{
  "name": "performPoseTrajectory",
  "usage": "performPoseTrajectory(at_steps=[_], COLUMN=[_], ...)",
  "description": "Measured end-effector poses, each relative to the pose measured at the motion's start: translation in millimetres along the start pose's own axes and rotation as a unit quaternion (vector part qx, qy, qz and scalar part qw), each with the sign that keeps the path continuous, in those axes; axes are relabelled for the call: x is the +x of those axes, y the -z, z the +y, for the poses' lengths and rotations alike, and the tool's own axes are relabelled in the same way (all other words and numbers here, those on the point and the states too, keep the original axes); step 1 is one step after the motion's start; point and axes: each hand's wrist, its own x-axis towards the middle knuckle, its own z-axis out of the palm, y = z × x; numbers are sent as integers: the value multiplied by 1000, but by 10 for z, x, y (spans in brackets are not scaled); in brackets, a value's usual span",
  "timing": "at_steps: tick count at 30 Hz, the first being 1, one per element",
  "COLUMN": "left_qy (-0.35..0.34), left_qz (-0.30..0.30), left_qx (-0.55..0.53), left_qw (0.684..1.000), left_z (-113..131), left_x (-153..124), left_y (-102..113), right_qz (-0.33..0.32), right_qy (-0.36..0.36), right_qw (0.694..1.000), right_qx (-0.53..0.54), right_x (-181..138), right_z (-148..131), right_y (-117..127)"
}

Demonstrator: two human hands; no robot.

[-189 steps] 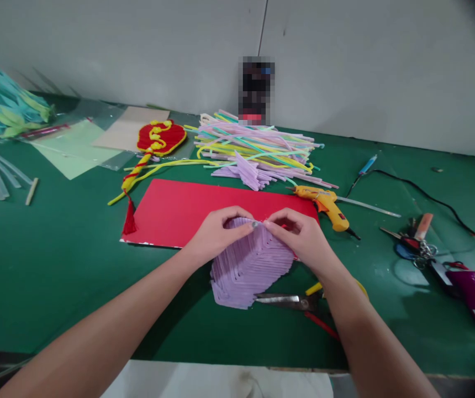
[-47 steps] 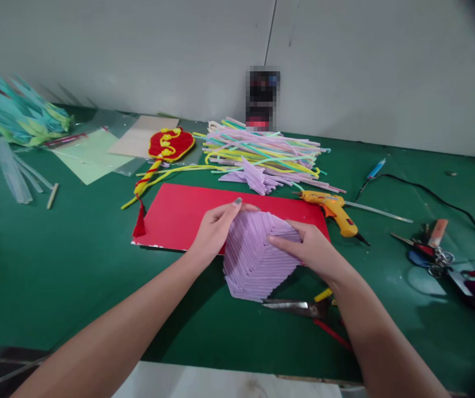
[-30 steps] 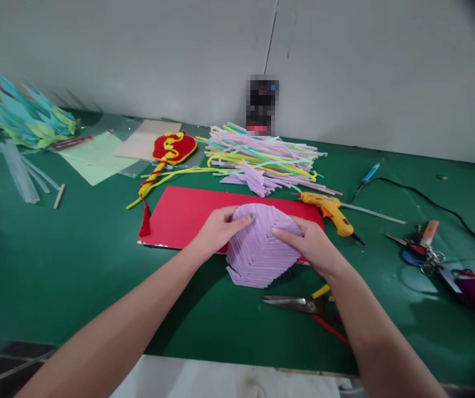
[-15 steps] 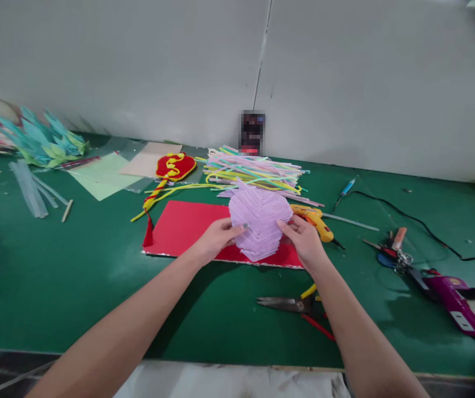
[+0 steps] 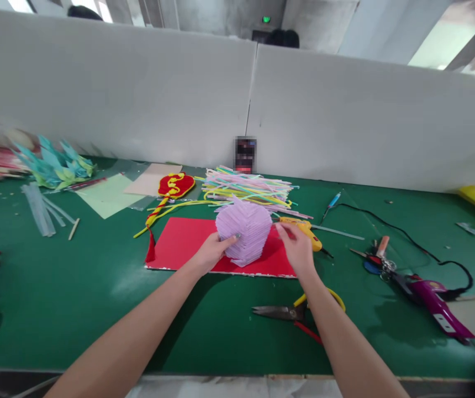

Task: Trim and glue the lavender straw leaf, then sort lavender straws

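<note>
In the head view, two bare hands work at the centre of the frame. The left hand (image 5: 212, 251) has its grip clamped on the lower left edge of one ribbed purple piece (image 5: 248, 226), held above one red board (image 5: 188, 237). The right hand (image 5: 297, 243) is just beside the piece's right edge, fingertips bunched; whether its grip closes on anything, I cannot tell. Right of centre lies one yellow glue gun (image 5: 314, 237); at lower centre on the green tabletop (image 5: 88, 309), one pair of scissors (image 5: 279, 313). Left of centre are one red-and-yellow ornament (image 5: 183, 187) and two paper sheets, one green sheet (image 5: 107, 196), one beige sheet (image 5: 152, 178).
</note>
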Motion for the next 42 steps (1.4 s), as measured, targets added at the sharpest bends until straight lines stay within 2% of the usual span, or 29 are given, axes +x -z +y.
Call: performPoseTrajectory(at_steps=[2, 3, 5, 8, 10, 13, 17, 22, 26, 31, 35, 37, 39, 42], left_qy=[2, 2, 6, 14, 18, 23, 29, 35, 39, 38, 39, 36, 28, 8], left_qz=[3, 4, 5, 7, 13, 19, 22, 23, 26, 32, 35, 41, 48, 50], left_qx=[-17, -26, -42, -61, -72, -85, -94, -103, -111, -113, -112, -113, -115, -116], left_qw=[1000, 1000, 999, 998, 997, 996, 995, 994, 993, 992, 992, 992, 992, 992], left_z=[9, 14, 22, 30, 38, 60, 93, 108, 106, 116, 116, 120, 143, 224], left_x=[15, 23, 38, 54, 56, 43, 15, 15, 29, 26, -2, -9, 4, 72], left_y=[3, 6, 12, 19, 18, 12, 4, 4, -3, -5, 9, 10, 0, -48], right_qz=[126, 161, 166, 102, 85, 100, 145, 163, 187, 221, 238, 192, 118, 31], right_qy=[41, 43, 2, -40, -39, -13, 8, -100, -155, -185, -143, -103, -71, -46], right_qw=[983, 966, 940, 920, 914, 922, 931, 909, 895, 895, 918, 950, 979, 998], right_qx=[-129, -198, -298, -377, -395, -374, -334, -371, -375, -341, -283, -225, -149, -41], right_x=[59, 84, 114, 113, 102, 119, 265, 503, 510, 401, 362, 347, 319, 248], right_z=[96, 158, 290, 437, 475, 463, 408, 428, 523, 524, 319, 189, 63, -113], right_y=[118, 174, 253, 263, 228, 220, 461, 962, 1093, 897, 638, 454, 219, -164])
